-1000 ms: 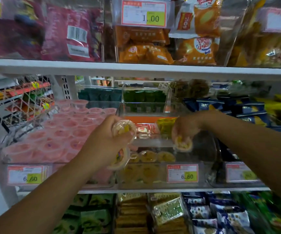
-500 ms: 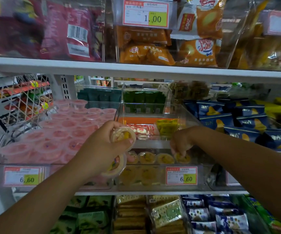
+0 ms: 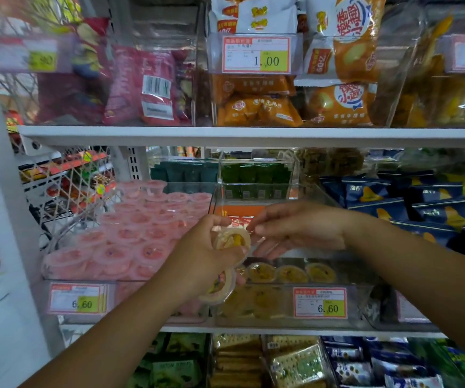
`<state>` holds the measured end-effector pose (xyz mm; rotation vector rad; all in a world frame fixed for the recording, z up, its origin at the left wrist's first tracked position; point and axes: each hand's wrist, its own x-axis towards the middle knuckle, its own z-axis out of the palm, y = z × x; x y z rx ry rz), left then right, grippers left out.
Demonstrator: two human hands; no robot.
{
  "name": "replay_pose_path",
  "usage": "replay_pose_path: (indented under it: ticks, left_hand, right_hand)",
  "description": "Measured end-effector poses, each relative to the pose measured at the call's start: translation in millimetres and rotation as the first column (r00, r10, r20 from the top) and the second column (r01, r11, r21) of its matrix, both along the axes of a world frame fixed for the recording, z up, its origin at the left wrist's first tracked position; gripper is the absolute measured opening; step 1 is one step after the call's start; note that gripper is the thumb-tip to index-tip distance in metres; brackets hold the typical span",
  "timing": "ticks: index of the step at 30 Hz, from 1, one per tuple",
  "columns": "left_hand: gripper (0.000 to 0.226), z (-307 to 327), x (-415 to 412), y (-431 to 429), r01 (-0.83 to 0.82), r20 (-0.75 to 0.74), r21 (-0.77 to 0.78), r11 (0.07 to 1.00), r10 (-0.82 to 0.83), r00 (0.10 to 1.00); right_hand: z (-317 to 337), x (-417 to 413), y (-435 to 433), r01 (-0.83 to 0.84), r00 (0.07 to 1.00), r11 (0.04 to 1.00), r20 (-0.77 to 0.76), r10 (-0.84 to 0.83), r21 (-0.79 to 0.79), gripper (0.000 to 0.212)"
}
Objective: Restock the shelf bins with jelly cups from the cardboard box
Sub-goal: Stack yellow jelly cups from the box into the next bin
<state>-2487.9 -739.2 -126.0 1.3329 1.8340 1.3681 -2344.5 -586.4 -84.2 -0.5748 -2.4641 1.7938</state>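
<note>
My left hand [image 3: 203, 259] grips two yellow jelly cups in front of the middle shelf: an upper cup [image 3: 232, 239] and a lower cup [image 3: 220, 287]. My right hand [image 3: 298, 228] reaches in from the right with nearly straight fingers, and its fingertips touch the rim of the upper cup. Just below the hands stands a clear bin [image 3: 365, 303] with a 6.60 price tag. A row of yellow jelly cups [image 3: 291, 273] lies along its front. The cardboard box is out of view.
A bin of several pink jelly cups [image 3: 130, 242] sits to the left. Blue snack bags [image 3: 421, 208] fill the right side and green packs [image 3: 253, 177] stand behind. The upper shelf edge [image 3: 253, 135] runs above the hands, and cracker packs [image 3: 295, 362] lie below.
My right hand has left a yellow cup in the front row of the clear bin and moved up and left to the upper cup in my left hand. The view has tilted upward.
</note>
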Motion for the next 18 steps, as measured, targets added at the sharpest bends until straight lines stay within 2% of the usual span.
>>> replay_pose_path:
  ticks: [2,5,8,10,12,15,18]
  left_hand:
    - [0.046,0,1,0,0.022,0.001,0.009,1.000,-0.022,1.000]
    - [0.047,-1,1,1,0.070,0.003,0.027,0.997,-0.070,0.998]
    - [0.056,4,-9,-3,0.038,0.002,0.055,0.998,-0.038,0.999]
    - [0.054,11,-20,-9,-0.049,-0.052,0.086,0.995,0.054,0.997]
    - [0.046,16,-30,-14,-0.111,-0.113,0.121,0.986,0.125,0.986]
    - [0.034,15,-38,-20,-0.142,-0.132,0.152,0.978,0.163,0.978]
    - [0.031,9,-46,-24,-0.156,-0.112,0.149,0.976,0.174,0.978]
  right_hand:
    - [-2,-8,-17,-0.025,0.998,0.999,-0.058,0.024,-0.021,0.036]
    - [-9,-21,-25,0.078,0.989,0.995,-0.129,-0.070,0.063,0.020]
    - [-2,-31,-2,0.185,0.972,0.982,-0.155,-0.179,0.028,0.016]
    - [-2,-39,23,0.307,0.949,0.951,-0.088,-0.302,0.049,0.019]
    - [-13,-55,42,0.394,0.912,0.900,0.046,-0.408,0.186,0.024]
    - [-41,-89,60,0.433,0.864,0.856,0.141,-0.484,0.282,0.023]
    - [-63,-113,64,0.389,0.851,0.852,0.218,-0.478,0.350,0.015]
